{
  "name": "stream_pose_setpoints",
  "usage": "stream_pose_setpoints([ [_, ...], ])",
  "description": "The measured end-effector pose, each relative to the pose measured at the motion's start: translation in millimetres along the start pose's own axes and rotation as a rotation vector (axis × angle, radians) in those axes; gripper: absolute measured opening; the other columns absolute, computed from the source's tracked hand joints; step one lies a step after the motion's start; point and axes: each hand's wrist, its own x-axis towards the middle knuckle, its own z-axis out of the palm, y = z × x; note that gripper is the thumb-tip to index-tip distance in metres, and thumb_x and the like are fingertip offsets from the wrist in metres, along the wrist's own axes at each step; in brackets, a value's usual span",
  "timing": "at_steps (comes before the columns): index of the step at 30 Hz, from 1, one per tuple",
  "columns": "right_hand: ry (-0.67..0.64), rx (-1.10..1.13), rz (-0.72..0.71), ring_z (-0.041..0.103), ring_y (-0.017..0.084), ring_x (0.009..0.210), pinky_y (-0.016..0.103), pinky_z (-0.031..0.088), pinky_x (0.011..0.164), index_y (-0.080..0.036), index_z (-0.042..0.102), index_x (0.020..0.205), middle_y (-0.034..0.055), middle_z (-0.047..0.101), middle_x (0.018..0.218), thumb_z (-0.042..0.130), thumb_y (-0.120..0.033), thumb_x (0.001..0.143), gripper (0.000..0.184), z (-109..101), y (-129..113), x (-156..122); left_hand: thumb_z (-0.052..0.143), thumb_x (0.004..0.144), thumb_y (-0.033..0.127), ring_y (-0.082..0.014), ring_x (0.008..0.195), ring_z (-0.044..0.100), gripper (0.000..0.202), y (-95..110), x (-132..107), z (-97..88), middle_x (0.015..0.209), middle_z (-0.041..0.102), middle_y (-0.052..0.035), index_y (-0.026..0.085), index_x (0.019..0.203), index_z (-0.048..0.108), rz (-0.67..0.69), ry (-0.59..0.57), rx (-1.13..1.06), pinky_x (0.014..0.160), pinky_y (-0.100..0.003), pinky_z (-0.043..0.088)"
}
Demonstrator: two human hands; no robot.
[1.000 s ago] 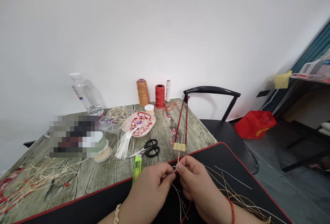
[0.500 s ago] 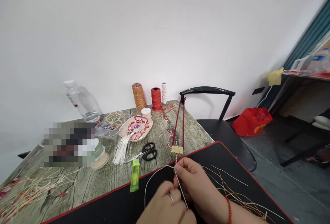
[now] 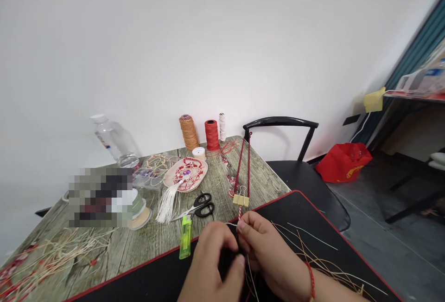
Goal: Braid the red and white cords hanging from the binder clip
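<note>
A red and white braided cord (image 3: 239, 211) hangs from yellow binder clips (image 3: 241, 199), which are tied by dark red cords (image 3: 242, 163) to the chair back. My right hand (image 3: 267, 251) pinches the braid's lower end. My left hand (image 3: 212, 267) is closed beside it, fingers curled around thin white threads (image 3: 251, 276). Both hands work over a black mat with a red border (image 3: 306, 209).
Scissors (image 3: 198, 208) and a green lighter (image 3: 185, 237) lie just beyond the mat. Thread spools (image 3: 212, 134), a dish of cords (image 3: 186, 173), a water bottle (image 3: 114, 139) and cut strands (image 3: 52, 251) crowd the wooden table. A black chair (image 3: 295, 153) stands to the right.
My left hand pulled a white thread down and out into a loop, then came back up beside the right hand. The loop has closed. The right hand kept its pinch.
</note>
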Motion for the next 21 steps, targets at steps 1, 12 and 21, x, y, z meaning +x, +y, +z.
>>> stream_pose_setpoints([
  [1, 0.012, -0.020, -0.013, 0.020, 0.003, 0.037, 0.021, 0.011, 0.038, -0.022, 0.041, 0.073, -0.0115, 0.039, 0.048, 0.060, -0.047, 0.081, 0.033, 1, 0, 0, 0.049, 0.084, 0.014, -0.0195, 0.085, 0.059, 0.009, -5, 10, 1.2, 0.089, 0.058, -0.0030, 0.023, 0.086, 0.048, -0.107, 0.085, -0.154, 0.081, -0.038, 0.051],
  [12, 0.086, -0.262, -0.198, 0.030, 0.008, 0.049, 0.023, 0.023, 0.046, -0.020, 0.046, 0.069, -0.0057, 0.043, 0.058, 0.061, -0.039, 0.082, 0.027, -1, 5, 5, 0.044, 0.089, 0.023, -0.0118, 0.056, 0.045, 0.011, -7, 29, 7.4, 0.063, 0.044, 0.0082, 0.023, 0.100, 0.042, -0.312, 0.066, -0.355, 0.054, -0.023, 0.032],
  [21, 0.095, -0.224, -0.089, 0.025, 0.006, 0.040, 0.022, 0.018, 0.043, -0.020, 0.052, 0.081, -0.0105, 0.036, 0.048, 0.044, -0.014, 0.079, 0.010, 4, -2, -3, 0.035, 0.096, 0.024, -0.0210, 0.083, 0.059, 0.012, 0, 23, -5.5, 0.089, 0.062, -0.0029, 0.024, 0.096, 0.048, -0.105, 0.045, 0.149, 0.073, -0.032, 0.038],
])
